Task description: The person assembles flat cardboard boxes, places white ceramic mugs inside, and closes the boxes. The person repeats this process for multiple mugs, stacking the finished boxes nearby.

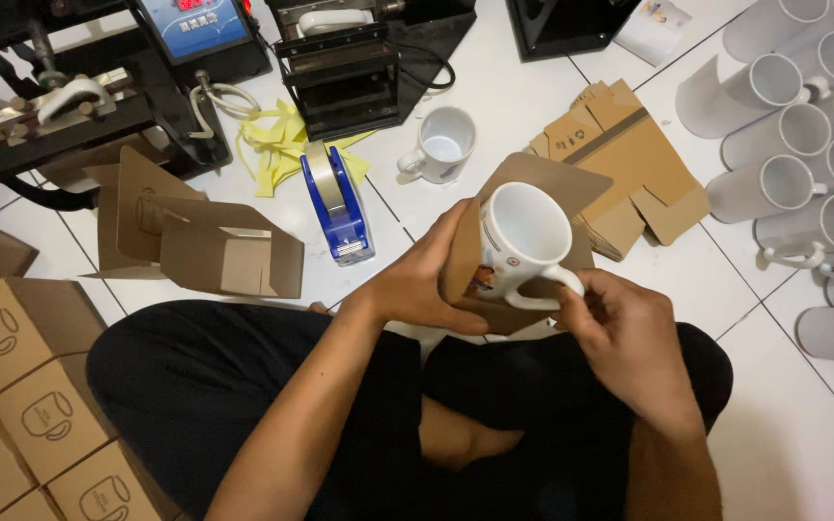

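Observation:
I sit cross-legged on a white tiled floor. My left hand (424,280) grips the side of an open brown cardboard box (542,183). A white printed mug (523,241) sits partly inside that box, mouth up. My right hand (625,338) pinches the mug's handle between thumb and fingers. Both hands are over my lap, just in front of my knees.
Another white mug (439,145) and a blue tape dispenser (338,205) stand on the floor ahead. Flat box blanks (629,154) lie to the right, several plain mugs (803,125) beyond. Heat press machines (98,87) are at the top, closed boxes (21,386) at left, a half-folded box (229,256) nearby.

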